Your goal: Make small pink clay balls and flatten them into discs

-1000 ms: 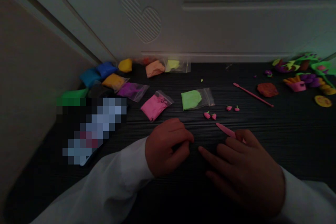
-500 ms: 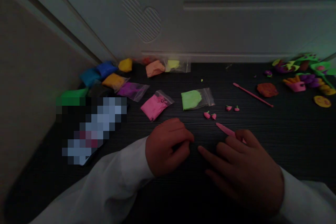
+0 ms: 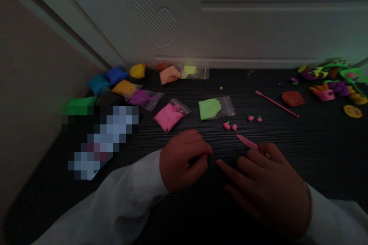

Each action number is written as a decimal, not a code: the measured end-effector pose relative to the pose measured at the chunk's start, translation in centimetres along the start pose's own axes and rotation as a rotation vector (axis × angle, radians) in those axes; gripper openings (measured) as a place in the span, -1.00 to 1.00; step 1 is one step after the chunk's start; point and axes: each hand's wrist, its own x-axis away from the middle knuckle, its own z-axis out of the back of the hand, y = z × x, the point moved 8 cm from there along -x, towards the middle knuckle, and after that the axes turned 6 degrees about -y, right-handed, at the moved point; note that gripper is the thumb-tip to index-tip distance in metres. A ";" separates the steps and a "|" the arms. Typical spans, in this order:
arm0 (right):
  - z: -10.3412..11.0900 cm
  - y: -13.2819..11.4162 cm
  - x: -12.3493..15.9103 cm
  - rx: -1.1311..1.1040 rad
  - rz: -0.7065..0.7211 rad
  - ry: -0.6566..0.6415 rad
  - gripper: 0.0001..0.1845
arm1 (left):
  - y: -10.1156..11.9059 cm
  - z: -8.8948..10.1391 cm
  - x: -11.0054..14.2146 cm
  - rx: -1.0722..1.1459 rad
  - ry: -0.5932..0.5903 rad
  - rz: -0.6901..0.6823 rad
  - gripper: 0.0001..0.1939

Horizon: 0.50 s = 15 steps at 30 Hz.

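your left hand (image 3: 185,160) is curled narrow; i cannot tell whether it pinches anything. your right hand (image 3: 270,183) bends over the pink knife-shaped tool (image 3: 246,141), hiding its near end, grip unclear. nothing has visibly shifted this past second, so the work seems paused. the tool's tip lies just short of two small pink pieces (image 3: 227,126), the green clay bag (image 3: 209,108) beyond.

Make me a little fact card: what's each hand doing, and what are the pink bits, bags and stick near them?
Left hand: curled, on the near side of the pink bag
Right hand: over the pink knife, partly hiding it; grip unclear
Pink bits: four, green-topped, in two pairs
Green bag: right of the pink bag
Pink stick: beside the brown lump
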 end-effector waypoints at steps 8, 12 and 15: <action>0.1 0.1 0.1 -0.004 -0.011 0.001 -0.62 | 0.1 0.0 0.0 0.000 0.004 -0.014 -0.82; 0.1 0.0 0.0 0.000 0.000 0.002 -0.62 | 0.0 -0.1 0.0 -0.011 0.002 -0.007 -0.82; 0.1 0.0 0.1 -0.002 -0.002 0.003 -0.62 | 0.0 -0.1 0.0 -0.012 0.007 -0.008 -0.82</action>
